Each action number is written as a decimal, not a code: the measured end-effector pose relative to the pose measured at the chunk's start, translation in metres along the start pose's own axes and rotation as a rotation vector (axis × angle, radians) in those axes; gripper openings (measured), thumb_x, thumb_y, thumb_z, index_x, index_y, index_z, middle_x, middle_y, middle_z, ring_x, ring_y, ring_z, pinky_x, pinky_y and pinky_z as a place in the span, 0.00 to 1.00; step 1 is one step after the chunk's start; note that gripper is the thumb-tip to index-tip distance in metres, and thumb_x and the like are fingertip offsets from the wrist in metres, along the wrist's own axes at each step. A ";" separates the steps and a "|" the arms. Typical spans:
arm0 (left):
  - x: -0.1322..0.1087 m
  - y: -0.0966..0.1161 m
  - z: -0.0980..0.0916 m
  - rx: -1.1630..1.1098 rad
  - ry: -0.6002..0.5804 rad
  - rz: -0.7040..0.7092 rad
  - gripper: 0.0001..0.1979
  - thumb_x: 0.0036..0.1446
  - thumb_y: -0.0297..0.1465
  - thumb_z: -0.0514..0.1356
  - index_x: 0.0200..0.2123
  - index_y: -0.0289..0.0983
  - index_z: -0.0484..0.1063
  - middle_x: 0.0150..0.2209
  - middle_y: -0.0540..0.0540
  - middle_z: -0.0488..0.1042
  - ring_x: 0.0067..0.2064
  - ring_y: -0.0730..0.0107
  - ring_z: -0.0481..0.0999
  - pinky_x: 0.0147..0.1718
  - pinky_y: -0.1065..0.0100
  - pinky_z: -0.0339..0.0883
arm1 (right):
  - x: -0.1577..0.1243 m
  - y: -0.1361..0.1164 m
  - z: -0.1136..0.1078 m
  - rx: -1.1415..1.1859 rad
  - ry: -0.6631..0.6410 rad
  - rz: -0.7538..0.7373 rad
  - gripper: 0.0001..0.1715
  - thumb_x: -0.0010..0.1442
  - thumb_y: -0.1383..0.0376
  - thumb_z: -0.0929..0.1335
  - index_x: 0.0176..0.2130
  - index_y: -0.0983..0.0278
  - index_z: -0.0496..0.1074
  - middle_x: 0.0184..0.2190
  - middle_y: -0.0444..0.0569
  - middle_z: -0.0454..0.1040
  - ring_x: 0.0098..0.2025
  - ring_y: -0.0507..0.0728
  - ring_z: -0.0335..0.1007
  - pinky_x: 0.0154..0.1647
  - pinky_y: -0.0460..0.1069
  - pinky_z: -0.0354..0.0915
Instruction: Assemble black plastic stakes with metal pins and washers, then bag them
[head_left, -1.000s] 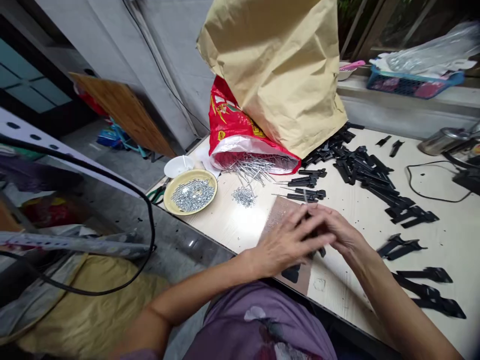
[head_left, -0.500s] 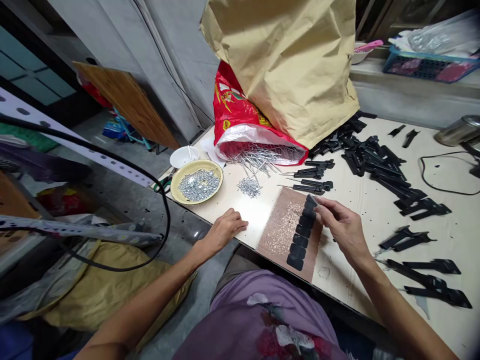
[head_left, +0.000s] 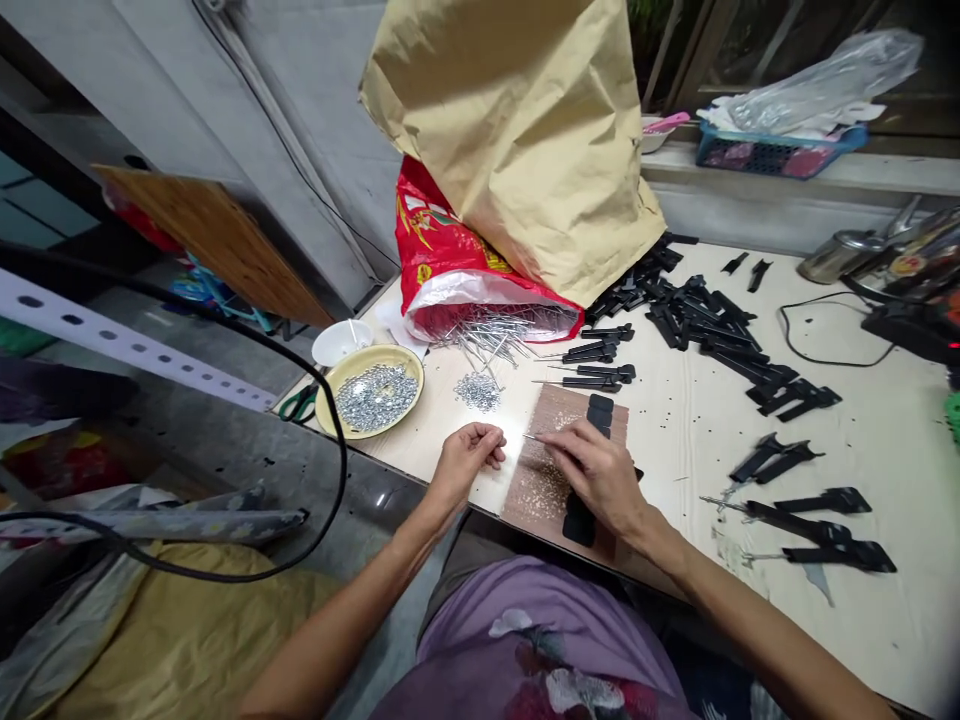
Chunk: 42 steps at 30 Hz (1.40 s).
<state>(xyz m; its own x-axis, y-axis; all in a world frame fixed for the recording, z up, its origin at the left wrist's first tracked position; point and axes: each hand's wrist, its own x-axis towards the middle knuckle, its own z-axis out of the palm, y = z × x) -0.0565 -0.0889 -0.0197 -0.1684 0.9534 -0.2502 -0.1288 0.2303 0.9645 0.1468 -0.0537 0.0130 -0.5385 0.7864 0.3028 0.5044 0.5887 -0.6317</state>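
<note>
My right hand (head_left: 596, 470) pinches a thin metal rod (head_left: 531, 438), whose tip points left toward my other hand. Beneath it lies a brown board (head_left: 525, 490) sprinkled with pale specks, and a row of flat black pieces (head_left: 579, 522) runs along it, partly covered by the hand. My left hand (head_left: 469, 458) is closed at the board's left edge, thumb against the fingers; whatever it may hold is too small to make out. Just beyond it is a little heap of small metal pieces (head_left: 478, 392).
A yellow bowl (head_left: 409, 405) of small metal pieces sits left, beside a white bowl (head_left: 330, 347) and green-handled scissors (head_left: 298, 402). Metal rods spill from a red bag (head_left: 420, 240) under brown paper (head_left: 517, 130). Black parts (head_left: 705, 320) are piled right. A black cable (head_left: 339, 420) loops at left.
My right hand has moved left from the far end of the black row, carrying the rod. My left hand has lifted off the tabletop and curled its fingers. The view has shifted right.
</note>
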 end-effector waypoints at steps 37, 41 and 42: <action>0.019 0.011 0.042 -0.146 -0.076 -0.008 0.15 0.42 0.36 0.69 0.30 0.31 0.74 0.23 0.49 0.72 0.24 0.76 0.70 0.25 0.73 0.68 | -0.001 0.013 -0.001 -0.583 0.085 -0.057 0.11 0.65 0.65 0.61 0.36 0.61 0.72 0.32 0.48 0.71 0.34 0.53 0.64 0.32 0.48 0.52; 0.020 0.009 0.042 -0.130 -0.074 -0.011 0.15 0.43 0.36 0.69 0.31 0.31 0.75 0.22 0.49 0.72 0.24 0.76 0.70 0.24 0.74 0.68 | 0.000 0.013 -0.003 -0.581 0.063 -0.056 0.12 0.66 0.65 0.60 0.36 0.61 0.72 0.30 0.47 0.71 0.32 0.53 0.64 0.30 0.47 0.51; 0.021 0.009 0.042 -0.124 -0.073 -0.009 0.15 0.43 0.36 0.68 0.31 0.31 0.75 0.22 0.49 0.72 0.24 0.76 0.70 0.24 0.74 0.68 | 0.000 0.013 -0.003 -0.572 0.060 -0.044 0.13 0.66 0.65 0.60 0.36 0.61 0.72 0.30 0.47 0.71 0.31 0.52 0.64 0.29 0.47 0.51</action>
<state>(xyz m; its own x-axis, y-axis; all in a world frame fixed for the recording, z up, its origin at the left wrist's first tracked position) -0.0196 -0.0591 -0.0127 -0.0962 0.9641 -0.2474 -0.2507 0.2171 0.9434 0.1555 -0.0459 0.0069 -0.5360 0.7585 0.3706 0.7764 0.6153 -0.1362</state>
